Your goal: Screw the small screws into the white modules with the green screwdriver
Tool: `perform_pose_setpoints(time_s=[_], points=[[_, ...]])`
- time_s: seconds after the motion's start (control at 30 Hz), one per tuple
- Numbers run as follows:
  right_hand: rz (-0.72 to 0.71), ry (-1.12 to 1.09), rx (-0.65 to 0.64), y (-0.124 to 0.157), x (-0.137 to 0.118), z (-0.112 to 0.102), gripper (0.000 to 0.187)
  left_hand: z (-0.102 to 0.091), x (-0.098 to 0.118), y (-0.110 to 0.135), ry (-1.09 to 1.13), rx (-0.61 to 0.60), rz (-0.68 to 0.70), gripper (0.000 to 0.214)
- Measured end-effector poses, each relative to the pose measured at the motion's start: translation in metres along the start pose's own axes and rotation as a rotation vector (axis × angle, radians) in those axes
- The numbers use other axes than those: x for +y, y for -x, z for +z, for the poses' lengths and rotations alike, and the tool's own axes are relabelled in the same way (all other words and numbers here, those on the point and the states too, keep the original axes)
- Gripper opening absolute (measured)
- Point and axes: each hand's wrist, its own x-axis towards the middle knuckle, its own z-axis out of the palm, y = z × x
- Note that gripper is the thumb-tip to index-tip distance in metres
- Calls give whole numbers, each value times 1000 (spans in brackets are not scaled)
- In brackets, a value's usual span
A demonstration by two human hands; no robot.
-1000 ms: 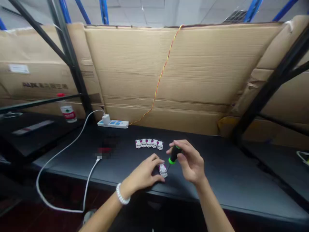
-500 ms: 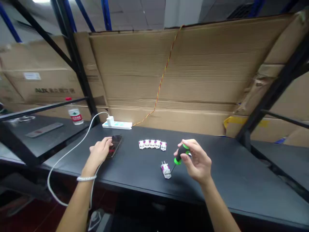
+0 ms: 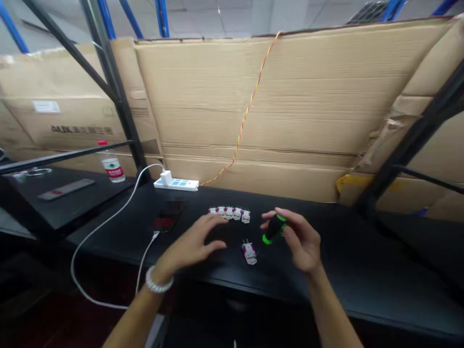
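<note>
My right hand (image 3: 299, 239) grips a black and green screwdriver (image 3: 274, 229) by its handle, the shaft slanting down to the left. Just left of the tool, a white and purple plug-like part (image 3: 249, 253) with metal prongs lies on the black table. My left hand (image 3: 197, 244) hovers with thumb and fingers apart and nothing in it, left of that part. Behind my left fingertips stands a row of several similar white and purple parts (image 3: 237, 213), some partly covered by the hand. A phone (image 3: 168, 220) with a blurred screen lies further left.
A white power strip (image 3: 183, 184) with a charger plugged in lies along the cardboard back wall (image 3: 203, 106). Its white cable (image 3: 105, 224) loops over the table's left front edge. A water bottle (image 3: 113, 166) stands at the left behind a black metal frame (image 3: 125, 113).
My left hand has left the phone and moved right, toward the loose part, with its fingers spread. My right hand still holds the screwdriver in nearly the same place.
</note>
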Motion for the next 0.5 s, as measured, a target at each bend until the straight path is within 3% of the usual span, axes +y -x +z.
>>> perform_pose_setpoints(time_s=[0.1,0.23,0.37,0.5], points=[[27,36,-23,-3,0,-2,38,41,27,-10,77,-166,106,77],[-50,180,30,-5,6,-4,36,76,34,-17,114,-163,150,71],[-42,142,1,-3,5,-1,37,85,31,-21,152,-93,141,50],[61,6,-23,-3,2,3,37,85,29,-23,171,-57,125,44]])
